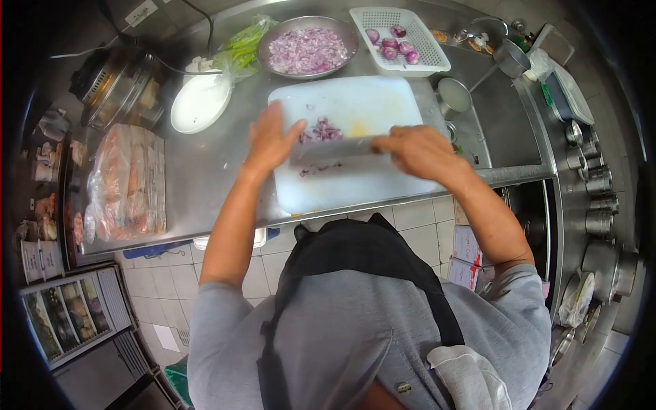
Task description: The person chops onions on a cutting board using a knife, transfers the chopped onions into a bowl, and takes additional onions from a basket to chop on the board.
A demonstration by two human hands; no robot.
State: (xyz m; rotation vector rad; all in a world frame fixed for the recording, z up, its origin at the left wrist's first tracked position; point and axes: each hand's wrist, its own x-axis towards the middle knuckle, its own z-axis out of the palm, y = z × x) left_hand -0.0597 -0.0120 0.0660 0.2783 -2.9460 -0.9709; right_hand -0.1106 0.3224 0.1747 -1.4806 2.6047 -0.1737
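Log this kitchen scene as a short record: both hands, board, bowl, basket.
Right hand: gripping the knife
Left hand: open, blurred, near the knife's far end; contact unclear
Cutting board: white, onion pieces on both sides of the knife
Bowl: holding chopped onion, beyond the board
Basket: white, perforated, holding purple onions

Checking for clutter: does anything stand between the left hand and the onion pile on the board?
Nothing visible: the left hand is beside the onion pile. The knife, in the right hand, lies nearer the body.
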